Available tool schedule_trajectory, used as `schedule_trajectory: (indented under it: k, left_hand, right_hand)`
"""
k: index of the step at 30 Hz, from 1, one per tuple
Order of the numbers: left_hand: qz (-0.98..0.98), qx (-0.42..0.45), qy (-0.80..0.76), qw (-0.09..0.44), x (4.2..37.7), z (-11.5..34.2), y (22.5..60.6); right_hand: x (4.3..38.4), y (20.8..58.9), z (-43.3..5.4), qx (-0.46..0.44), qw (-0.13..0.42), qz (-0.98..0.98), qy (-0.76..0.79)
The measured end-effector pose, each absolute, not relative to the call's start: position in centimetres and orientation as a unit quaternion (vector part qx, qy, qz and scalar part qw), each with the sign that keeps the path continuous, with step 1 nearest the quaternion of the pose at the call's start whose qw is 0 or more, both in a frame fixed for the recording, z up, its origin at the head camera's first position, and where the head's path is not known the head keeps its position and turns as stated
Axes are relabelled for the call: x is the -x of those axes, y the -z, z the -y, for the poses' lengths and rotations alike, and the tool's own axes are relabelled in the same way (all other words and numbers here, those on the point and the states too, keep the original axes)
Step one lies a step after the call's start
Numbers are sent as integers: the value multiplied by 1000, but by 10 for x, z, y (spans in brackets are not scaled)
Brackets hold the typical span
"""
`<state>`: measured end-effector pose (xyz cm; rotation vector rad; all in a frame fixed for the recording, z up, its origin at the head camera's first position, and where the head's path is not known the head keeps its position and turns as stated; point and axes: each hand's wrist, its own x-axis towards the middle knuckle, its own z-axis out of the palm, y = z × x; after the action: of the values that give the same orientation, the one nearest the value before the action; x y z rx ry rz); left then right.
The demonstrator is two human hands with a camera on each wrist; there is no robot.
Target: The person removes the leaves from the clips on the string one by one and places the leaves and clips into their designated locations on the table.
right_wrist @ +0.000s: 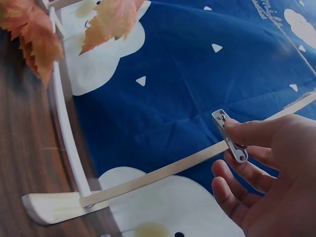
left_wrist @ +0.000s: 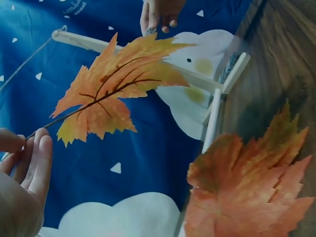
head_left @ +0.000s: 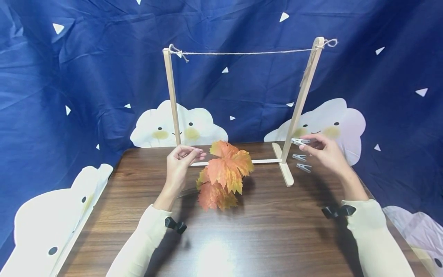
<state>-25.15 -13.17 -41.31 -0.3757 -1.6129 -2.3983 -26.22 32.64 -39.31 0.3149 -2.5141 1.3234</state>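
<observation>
My left hand [head_left: 180, 163] pinches the thin dark stem of an orange-yellow maple leaf [head_left: 230, 165] between thumb and fingertips, holding it above the table. In the left wrist view the veined side of this leaf [left_wrist: 118, 81] shows. Below it on the table lies a second maple leaf [head_left: 216, 195], partly covered in the head view. A grey clothespin [right_wrist: 229, 136] is pinched between the thumb and fingers of my right hand [head_left: 325, 154], beside the right post. Two more clothespins, an upper one [head_left: 299, 157] and a lower one [head_left: 303, 167], lie under that hand.
A wooden frame stands at the table's back, with a left post [head_left: 172, 92], a right post [head_left: 302, 100] on a foot [head_left: 286, 175], and a low crossbar [head_left: 266, 161]. A string [head_left: 242, 53] joins the post tops. Behind hangs a blue cloth [head_left: 104, 46]; the brown table [head_left: 270, 231] spreads in front.
</observation>
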Motion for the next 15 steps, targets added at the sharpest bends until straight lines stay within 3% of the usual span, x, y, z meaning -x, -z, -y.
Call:
schedule_trajectory:
  k: [15]
  left_hand:
    - [523, 83, 841, 112, 242, 137, 452]
  right_hand:
    - [252, 427, -344, -67, 110, 902, -412]
